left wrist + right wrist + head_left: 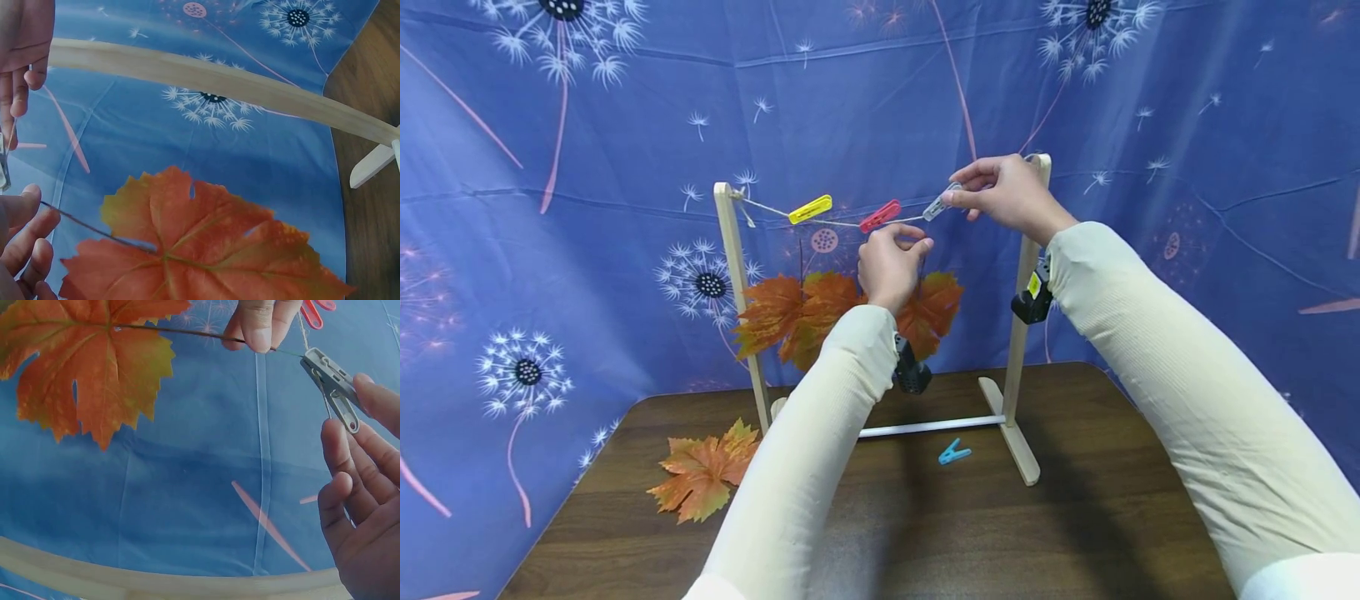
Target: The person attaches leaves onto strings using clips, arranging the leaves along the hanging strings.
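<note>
**Held leaf, grey clothespin**

Head: left hand pinches the stem; right hand pinches the clothespin. Left sleeve hides part of the rack. A blue peg lies at five o'clock on the brown desk, a loose leaf at eight; dandelion-printed cloth behind.

Left wrist: held leaf at six.

Right wrist: held leaf at ten.

Soft shadows streak the table; wrist views look duller
</note>
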Demonstrator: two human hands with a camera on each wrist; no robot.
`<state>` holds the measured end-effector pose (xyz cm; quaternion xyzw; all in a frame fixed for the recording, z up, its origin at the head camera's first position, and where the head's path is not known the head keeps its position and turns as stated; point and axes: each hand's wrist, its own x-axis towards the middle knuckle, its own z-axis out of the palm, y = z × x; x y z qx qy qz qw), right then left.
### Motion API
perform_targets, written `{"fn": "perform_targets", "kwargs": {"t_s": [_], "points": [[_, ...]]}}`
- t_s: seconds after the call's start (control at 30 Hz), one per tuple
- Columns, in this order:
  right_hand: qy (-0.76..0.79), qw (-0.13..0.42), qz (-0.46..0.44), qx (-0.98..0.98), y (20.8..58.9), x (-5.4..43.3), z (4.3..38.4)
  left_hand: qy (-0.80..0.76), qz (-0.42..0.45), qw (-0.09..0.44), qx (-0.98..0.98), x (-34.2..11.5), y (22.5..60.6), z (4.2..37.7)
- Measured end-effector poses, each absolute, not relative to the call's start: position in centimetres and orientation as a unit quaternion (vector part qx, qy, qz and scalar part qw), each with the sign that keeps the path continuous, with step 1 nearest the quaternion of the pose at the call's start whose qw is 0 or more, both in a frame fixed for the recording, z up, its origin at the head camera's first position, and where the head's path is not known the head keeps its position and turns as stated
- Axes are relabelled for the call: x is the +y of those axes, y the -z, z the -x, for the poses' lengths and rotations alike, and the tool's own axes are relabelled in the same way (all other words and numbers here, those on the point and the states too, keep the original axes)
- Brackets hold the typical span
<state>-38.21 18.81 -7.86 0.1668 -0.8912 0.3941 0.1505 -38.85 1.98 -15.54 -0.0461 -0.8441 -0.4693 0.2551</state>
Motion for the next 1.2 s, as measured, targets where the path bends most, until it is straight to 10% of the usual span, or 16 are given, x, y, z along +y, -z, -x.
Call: {"fn": "perform_targets", "kwargs": {"t_s": [1.2], "points": [[-0.419,0.255,-0.141,-0.860,12.7,19.0,34.2,0.506,0.162,0.220,-0.818,-3.6,18.2,34.5]]}}
